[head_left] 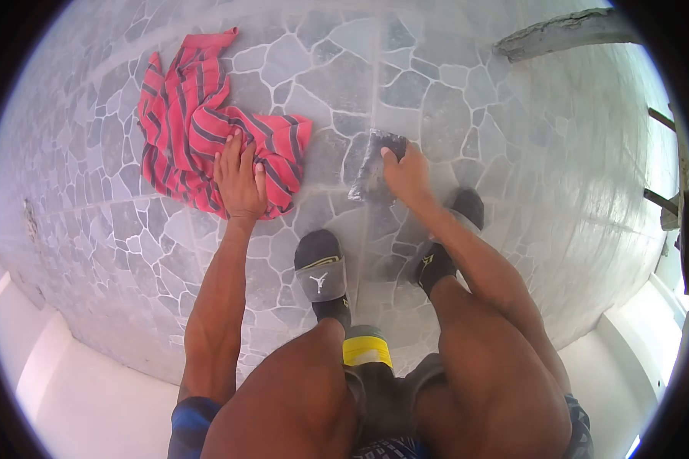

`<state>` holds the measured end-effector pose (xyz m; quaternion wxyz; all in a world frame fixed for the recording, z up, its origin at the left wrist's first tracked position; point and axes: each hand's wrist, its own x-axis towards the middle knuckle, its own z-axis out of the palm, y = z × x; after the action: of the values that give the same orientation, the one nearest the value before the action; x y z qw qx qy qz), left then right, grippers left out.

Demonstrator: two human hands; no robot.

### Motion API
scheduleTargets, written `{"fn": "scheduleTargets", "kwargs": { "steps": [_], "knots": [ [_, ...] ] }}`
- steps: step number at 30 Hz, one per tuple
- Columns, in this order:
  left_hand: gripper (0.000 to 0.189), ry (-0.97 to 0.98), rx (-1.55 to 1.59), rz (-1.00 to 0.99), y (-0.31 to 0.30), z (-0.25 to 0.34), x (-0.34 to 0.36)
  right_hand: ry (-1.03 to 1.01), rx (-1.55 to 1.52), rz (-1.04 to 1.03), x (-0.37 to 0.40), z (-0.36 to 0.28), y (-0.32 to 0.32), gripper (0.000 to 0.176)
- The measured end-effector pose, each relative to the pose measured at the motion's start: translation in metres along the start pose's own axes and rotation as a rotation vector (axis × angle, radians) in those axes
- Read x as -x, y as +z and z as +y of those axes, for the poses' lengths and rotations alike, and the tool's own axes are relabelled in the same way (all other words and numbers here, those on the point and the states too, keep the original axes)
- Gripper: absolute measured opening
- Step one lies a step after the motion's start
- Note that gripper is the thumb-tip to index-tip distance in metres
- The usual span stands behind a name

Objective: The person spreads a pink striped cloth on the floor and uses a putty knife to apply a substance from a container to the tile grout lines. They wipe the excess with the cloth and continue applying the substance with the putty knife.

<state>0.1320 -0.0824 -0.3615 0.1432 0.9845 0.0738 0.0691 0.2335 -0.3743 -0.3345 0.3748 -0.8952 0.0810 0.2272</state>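
Observation:
My left hand [241,182] lies flat on a crumpled red cloth [182,126] with dark stripes, its fingers stretched out over the fabric. The cloth is spread on the grey stone-patterned floor [298,73]. To the right, my right hand [412,177] grips a dark, flat, roughly rectangular piece [377,164] by its right side, thumb on top. Whitish smears mark its surface and edges, and it is at the floor; I cannot make out exactly what it is.
Between my feet, in dark slides [321,277], stands a container with a yellow band [367,352]. A rough grey beam [566,37] juts in at the upper right. Dark bars [661,200] stick out at the right edge. A white ledge [92,367] runs along the lower left.

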Motion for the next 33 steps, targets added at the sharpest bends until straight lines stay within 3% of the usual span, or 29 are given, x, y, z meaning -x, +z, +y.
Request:
{"fn": "scheduleTargets", "kwargs": {
  "steps": [5,8,23,26,33],
  "knots": [
    [0.043,0.011,-0.002,0.003,0.0,0.001,-0.004,0.079,-0.084,-0.055,-0.012,-0.021,-0.001,0.037],
    [0.044,0.004,0.007,0.006,0.001,0.0,-0.005,-0.015,-0.11,0.073,0.003,0.001,0.006,0.04],
    [0.043,0.01,-0.02,0.008,0.006,-0.001,-0.005,-0.015,-0.024,-0.019,0.009,-0.003,-0.009,0.039],
    [0.043,0.011,-0.029,0.003,0.004,-0.004,-0.005,-0.055,-0.024,0.111,0.005,0.01,0.004,0.039],
    [0.043,0.013,-0.009,0.011,0.004,-0.002,-0.003,-0.059,-0.073,0.022,0.008,0.002,-0.003,0.041]
  ]
}}
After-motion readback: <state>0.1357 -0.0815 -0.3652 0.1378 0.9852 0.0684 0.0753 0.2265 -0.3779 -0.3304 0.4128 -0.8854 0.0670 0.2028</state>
